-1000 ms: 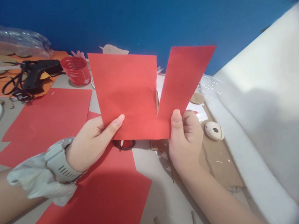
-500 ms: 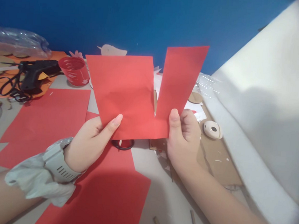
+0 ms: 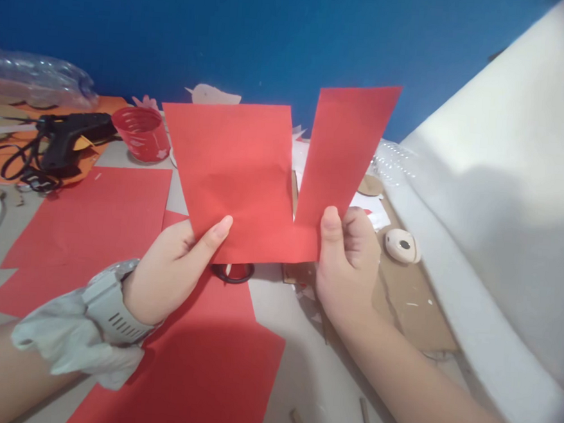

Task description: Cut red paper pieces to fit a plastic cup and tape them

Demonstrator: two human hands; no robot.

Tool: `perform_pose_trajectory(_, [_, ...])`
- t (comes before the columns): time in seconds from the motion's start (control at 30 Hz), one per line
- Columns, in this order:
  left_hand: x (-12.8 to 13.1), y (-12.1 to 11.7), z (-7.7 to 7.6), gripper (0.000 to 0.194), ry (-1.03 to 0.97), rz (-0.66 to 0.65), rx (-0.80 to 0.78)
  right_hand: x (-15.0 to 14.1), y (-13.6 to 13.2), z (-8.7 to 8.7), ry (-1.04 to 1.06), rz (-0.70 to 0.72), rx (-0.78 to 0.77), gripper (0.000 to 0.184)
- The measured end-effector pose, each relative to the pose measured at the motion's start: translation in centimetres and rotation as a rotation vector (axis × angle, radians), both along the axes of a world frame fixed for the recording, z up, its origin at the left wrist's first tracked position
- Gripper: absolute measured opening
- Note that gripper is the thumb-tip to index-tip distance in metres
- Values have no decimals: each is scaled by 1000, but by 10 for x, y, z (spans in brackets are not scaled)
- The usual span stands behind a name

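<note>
A sheet of red paper (image 3: 236, 176) is held up over the table between both hands. A split runs down from its top edge, leaving a narrower strip on the right still joined along the bottom. My left hand (image 3: 177, 262) pinches the lower left corner, thumb in front and fingers hidden behind. My right hand (image 3: 349, 261) grips the bottom of the strip, thumb on the front, fingers curled behind. Just under the sheet, a dark loop (image 3: 233, 272), perhaps a scissor handle, shows partly. More red paper sheets (image 3: 203, 367) lie on the table below.
At the left are a black glue gun (image 3: 69, 135) with its cord, a red cup (image 3: 141, 136) and a clear plastic bottle (image 3: 35, 78). Cardboard (image 3: 415, 311) with a small white device (image 3: 402, 246) lies right, beside a white sheet (image 3: 520, 189). A blue wall (image 3: 294, 38) stands behind.
The right-hand strip has tilted slightly further right, so the gap at the top of the split is a little wider. Both hands keep their hold.
</note>
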State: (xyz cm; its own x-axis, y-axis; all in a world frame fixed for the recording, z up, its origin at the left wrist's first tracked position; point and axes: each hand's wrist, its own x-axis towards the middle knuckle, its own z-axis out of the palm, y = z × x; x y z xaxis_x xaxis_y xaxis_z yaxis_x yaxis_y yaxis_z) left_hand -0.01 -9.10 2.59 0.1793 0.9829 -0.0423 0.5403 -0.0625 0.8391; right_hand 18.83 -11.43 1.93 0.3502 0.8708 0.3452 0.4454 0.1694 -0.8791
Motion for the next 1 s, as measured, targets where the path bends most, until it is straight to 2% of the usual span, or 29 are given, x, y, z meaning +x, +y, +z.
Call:
perform_pose_trajectory(0.3, [1,0,2,46,32,16,-12,0,-1,-2,-18,-34,1,31])
perform_pose_trajectory(0.47, [0,0,3,44,21,-14,-8,0,-2,-2,38,6,-30,25])
perform_pose_trajectory(0.63, [0,-1,3,41,-10,-28,-2,0,-1,0,-29,-38,-4,31])
perform_pose_trajectory(1.0, [-1,-1,1,44,8,-27,8,0,-1,-1,-1,-14,-11,31])
